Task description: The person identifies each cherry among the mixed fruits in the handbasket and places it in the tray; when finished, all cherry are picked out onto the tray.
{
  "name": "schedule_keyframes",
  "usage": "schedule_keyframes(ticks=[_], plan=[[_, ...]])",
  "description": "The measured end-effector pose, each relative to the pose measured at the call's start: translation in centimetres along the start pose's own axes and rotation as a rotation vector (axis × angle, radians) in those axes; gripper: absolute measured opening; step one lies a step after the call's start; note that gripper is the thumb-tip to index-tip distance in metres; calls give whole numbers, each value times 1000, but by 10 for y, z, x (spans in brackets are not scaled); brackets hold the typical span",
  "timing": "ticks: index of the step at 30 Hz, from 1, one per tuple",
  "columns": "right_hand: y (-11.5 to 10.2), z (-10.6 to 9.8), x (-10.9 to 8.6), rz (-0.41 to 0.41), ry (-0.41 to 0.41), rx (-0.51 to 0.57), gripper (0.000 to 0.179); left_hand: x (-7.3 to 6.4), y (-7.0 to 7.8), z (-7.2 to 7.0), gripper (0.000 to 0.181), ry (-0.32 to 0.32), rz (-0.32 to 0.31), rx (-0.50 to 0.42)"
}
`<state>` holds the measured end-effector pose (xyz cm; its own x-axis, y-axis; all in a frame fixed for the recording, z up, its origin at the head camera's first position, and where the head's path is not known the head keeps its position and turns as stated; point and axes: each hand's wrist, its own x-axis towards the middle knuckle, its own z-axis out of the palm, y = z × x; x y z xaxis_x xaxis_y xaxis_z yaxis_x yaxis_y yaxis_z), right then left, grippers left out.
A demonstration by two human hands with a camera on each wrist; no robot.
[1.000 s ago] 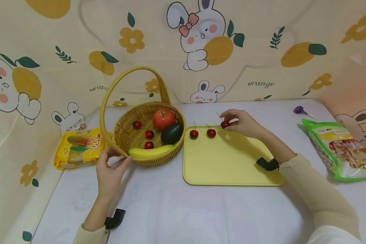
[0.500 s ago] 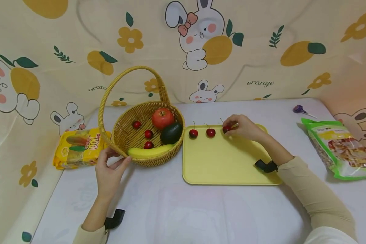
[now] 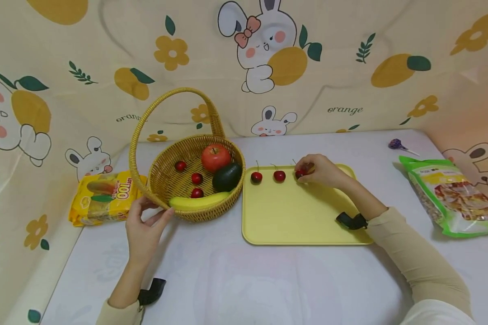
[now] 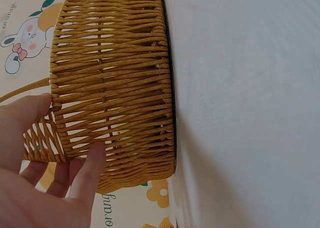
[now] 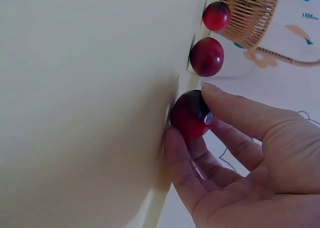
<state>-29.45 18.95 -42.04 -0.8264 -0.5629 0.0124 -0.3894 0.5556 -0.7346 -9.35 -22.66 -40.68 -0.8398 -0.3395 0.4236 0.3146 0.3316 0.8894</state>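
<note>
My right hand [image 3: 319,170] pinches a dark red cherry [image 5: 191,114] between thumb and fingers, right at the surface of the yellow tray [image 3: 301,225] near its far edge. To its left on the tray sit two more cherries, one in the middle [image 3: 279,176] and one near the corner [image 3: 256,177], stems pointing up. My left hand [image 3: 144,230] grips the near-left rim of the wicker basket [image 4: 110,88], by the foot of its handle. Inside the basket lie several small red cherries [image 3: 197,178], a red apple-like fruit [image 3: 216,158], a dark avocado [image 3: 227,177] and a banana [image 3: 199,201].
A yellow snack packet [image 3: 103,198] lies left of the basket. On the right are a green-edged bag of food [image 3: 451,196] and a wrapped lollipop [image 3: 396,144]. A printed cloth [image 3: 341,36] hangs behind the white table [image 3: 227,280].
My right hand has lowered the cherry onto the far part of the tray, in line with the other two. The left hand keeps its grip on the basket rim.
</note>
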Motion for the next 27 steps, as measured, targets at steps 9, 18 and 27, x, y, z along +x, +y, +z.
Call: schedule_keyframes(ticks=[9, 18, 27], plan=[[-4, 0, 0, 27, -12, -45, 31, 0, 0, -1, 48, 3, 8, 4], [-67, -15, 16, -142, 49, -96, 29, -1, 2, 0, 47, 9, 22, 28], [-174, 36, 101, -365, -230, -27, 30, 0, -19, -2, 50, 6, 27, 10]])
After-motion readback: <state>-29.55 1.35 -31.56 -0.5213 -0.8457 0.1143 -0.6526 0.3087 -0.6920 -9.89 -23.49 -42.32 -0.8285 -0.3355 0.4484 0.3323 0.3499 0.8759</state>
